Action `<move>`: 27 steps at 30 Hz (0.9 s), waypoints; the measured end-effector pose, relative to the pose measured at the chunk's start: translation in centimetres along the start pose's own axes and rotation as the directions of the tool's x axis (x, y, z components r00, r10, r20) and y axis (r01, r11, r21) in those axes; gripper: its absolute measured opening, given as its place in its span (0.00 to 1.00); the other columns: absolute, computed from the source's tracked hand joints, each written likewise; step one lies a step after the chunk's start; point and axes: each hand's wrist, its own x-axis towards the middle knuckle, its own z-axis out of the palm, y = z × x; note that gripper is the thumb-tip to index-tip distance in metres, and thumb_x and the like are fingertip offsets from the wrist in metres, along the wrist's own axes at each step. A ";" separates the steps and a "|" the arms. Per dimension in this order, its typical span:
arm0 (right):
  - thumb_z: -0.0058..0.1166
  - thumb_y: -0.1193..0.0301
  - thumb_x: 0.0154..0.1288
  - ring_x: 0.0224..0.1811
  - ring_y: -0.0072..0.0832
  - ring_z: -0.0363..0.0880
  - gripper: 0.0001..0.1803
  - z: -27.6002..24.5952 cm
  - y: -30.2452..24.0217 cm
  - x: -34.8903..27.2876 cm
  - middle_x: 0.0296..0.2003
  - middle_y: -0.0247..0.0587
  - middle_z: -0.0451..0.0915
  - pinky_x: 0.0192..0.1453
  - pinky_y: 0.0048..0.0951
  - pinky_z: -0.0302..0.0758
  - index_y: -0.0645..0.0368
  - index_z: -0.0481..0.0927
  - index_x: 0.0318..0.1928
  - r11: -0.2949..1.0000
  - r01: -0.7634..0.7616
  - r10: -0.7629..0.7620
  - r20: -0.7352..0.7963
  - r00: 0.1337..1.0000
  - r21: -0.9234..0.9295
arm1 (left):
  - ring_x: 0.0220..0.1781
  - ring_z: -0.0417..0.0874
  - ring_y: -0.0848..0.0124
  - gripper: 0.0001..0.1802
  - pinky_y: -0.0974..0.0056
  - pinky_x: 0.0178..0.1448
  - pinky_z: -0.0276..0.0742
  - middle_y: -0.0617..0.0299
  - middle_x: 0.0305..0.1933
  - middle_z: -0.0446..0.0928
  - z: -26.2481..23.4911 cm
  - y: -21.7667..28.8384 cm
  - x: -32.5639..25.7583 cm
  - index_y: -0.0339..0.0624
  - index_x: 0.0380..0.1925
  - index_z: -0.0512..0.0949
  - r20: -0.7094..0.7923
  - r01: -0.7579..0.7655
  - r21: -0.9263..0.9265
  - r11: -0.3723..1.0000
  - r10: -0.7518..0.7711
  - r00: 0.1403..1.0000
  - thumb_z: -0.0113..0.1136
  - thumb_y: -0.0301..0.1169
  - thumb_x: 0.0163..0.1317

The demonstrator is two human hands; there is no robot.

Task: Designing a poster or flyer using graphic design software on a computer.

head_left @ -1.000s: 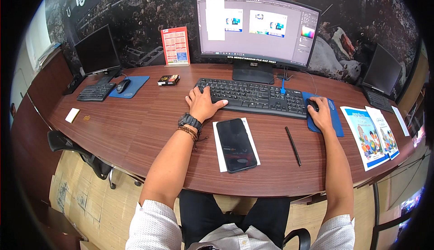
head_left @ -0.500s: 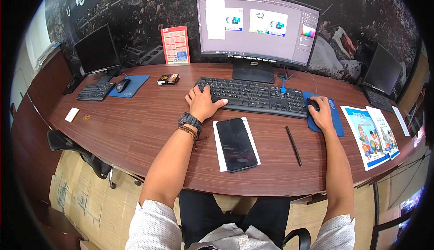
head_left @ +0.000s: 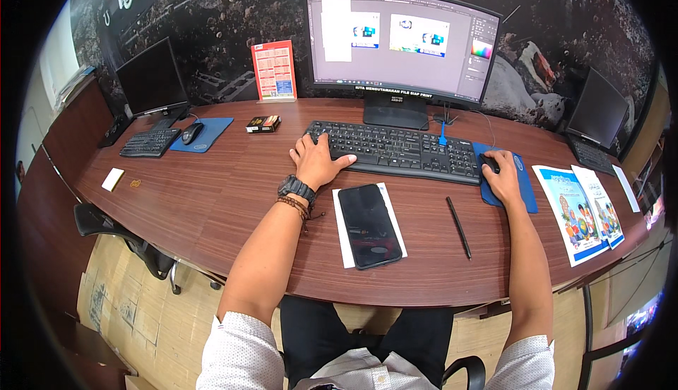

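My left hand [head_left: 317, 162] lies with spread fingers on the left end of a black keyboard [head_left: 395, 151], its thumb stretched toward the lower keys. A black watch and a bead bracelet circle that wrist. On the right, my right hand [head_left: 502, 177] is wrapped over a black computer mouse [head_left: 489, 163], mostly hidden beneath the fingers, on a blue mouse pad [head_left: 524, 191]. Behind the keyboard stands a curved monitor [head_left: 395, 44] showing a design program with two card-like layouts. Between my forearms a dark-screened phone [head_left: 369, 226] rests on white paper [head_left: 345, 245], and a black pencil-like stick [head_left: 458, 228] lies beside it.
Blue-and-white printed booklets [head_left: 575, 213] lie at the right. At the left are a second monitor [head_left: 152, 76], keyboard [head_left: 150, 142] and mouse [head_left: 191, 133]. A red calendar card [head_left: 274, 71] and a small dark box [head_left: 263, 124] stand toward the back. Another monitor [head_left: 599, 110] is far right.
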 end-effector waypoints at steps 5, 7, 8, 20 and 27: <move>0.59 0.68 0.58 0.58 0.48 0.74 0.19 0.0 -0.2 -0.1 0.53 0.51 0.73 0.63 0.42 0.72 0.58 0.80 0.51 1.000 -0.011 0.011 0.011 1.000 0.000 | 0.72 0.54 0.39 0.53 0.31 0.72 0.43 0.33 0.66 0.60 -0.1 0.0 -0.1 0.34 0.66 0.66 -0.004 -0.003 -0.005 1.000 0.003 1.000 0.67 0.63 0.51; 0.60 0.65 0.59 0.59 0.49 0.73 0.20 0.0 -0.5 -0.2 0.55 0.51 0.72 0.63 0.42 0.71 0.57 0.80 0.51 1.000 -0.018 0.018 0.002 1.000 -0.017 | 0.71 0.55 0.39 0.53 0.39 0.74 0.46 0.31 0.66 0.61 -0.2 0.1 -0.1 0.34 0.66 0.66 0.002 0.007 0.011 1.000 -0.007 1.000 0.67 0.64 0.51; 0.60 0.65 0.59 0.59 0.49 0.73 0.20 0.0 -0.5 -0.2 0.55 0.51 0.72 0.63 0.42 0.71 0.57 0.80 0.51 1.000 -0.018 0.018 0.001 1.000 -0.017 | 0.71 0.55 0.39 0.53 0.39 0.74 0.46 0.31 0.66 0.61 -0.2 0.1 -0.1 0.34 0.66 0.66 0.002 0.006 0.011 1.000 -0.006 1.000 0.67 0.64 0.51; 0.64 0.55 0.58 0.62 0.46 0.71 0.27 -0.3 -1.5 -0.3 0.58 0.48 0.71 0.65 0.43 0.69 0.55 0.79 0.55 0.993 -0.086 0.089 0.033 0.996 -0.075 | 0.71 0.55 0.38 0.53 0.38 0.73 0.46 0.31 0.66 0.61 -0.4 0.3 -0.2 0.34 0.66 0.66 0.005 0.009 0.007 1.000 -0.010 1.000 0.67 0.64 0.51; 0.62 0.55 0.58 0.63 0.46 0.70 0.27 -0.1 -1.0 -0.2 0.59 0.48 0.70 0.65 0.44 0.69 0.54 0.79 0.56 0.993 -0.071 0.074 0.031 0.997 -0.095 | 0.72 0.55 0.38 0.53 0.39 0.74 0.46 0.30 0.66 0.61 -0.4 0.3 -0.1 0.33 0.67 0.66 0.012 0.009 0.009 1.000 -0.009 1.000 0.67 0.64 0.52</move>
